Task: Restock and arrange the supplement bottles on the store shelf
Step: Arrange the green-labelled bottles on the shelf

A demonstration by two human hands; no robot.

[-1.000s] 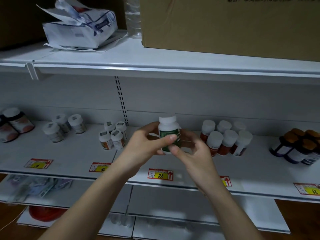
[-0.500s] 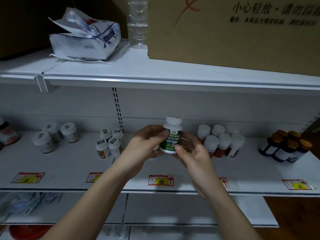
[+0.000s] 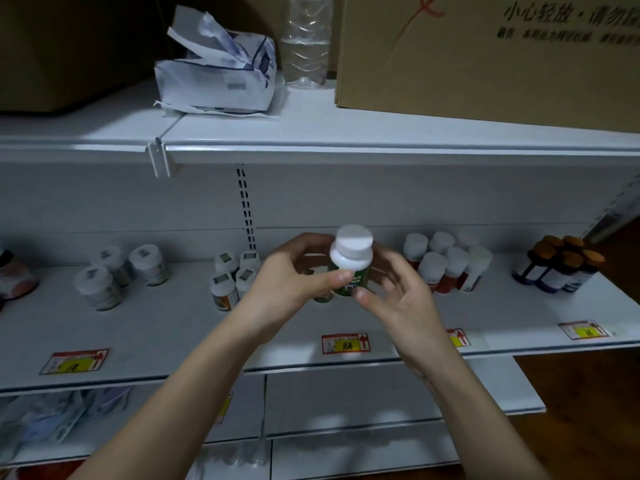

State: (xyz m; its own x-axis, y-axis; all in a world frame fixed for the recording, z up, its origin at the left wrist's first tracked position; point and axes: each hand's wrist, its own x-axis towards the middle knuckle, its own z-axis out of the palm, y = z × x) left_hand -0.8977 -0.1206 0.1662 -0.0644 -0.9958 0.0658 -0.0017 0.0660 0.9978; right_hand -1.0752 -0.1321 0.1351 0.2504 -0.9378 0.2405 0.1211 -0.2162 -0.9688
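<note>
Green-labelled bottle (image 3: 350,268), now tipped cap-first toward me (both thumbs pinching it), sits between my left hand (image 3: 291,282) and right hand (image 3: 398,292), ready for shelving.

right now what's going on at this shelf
A person is restocking supplements. Both hands hold one green-labelled bottle with a white cap in front of the middle shelf: the left hand grips its side, and the right hand touches its lower part with the thumb. The bottle is tilted, cap toward the camera, and not yet set down. Groups of other bottles already stand on the shelf, including white-capped red ones just to the right.
</note>
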